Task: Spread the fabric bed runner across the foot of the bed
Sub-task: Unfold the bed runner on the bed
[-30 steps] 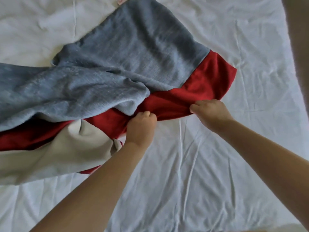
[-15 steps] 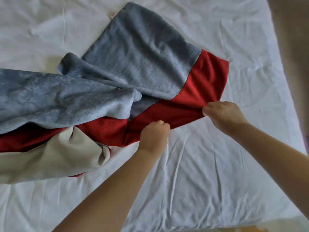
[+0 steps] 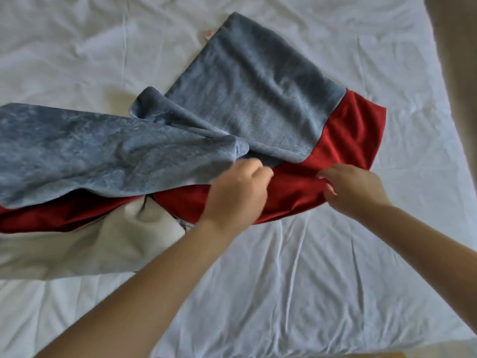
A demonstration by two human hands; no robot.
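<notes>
A crumpled grey, red and cream fabric bed runner (image 3: 258, 86) lies bunched across the wrinkled white sheet (image 3: 309, 280), reaching off the left edge. The left hand (image 3: 237, 192) sits over the red band, fingers curled at the tip of a grey fold; blur hides whether they pinch it. The right hand (image 3: 353, 187) pinches the red band's edge. A small pinkish tag (image 3: 207, 34) at the runner's far edge is unreadable.

Arms outstretched; left hand (image 3: 237, 195) curled (blurred), right hand (image 3: 357, 188) pinching.
</notes>
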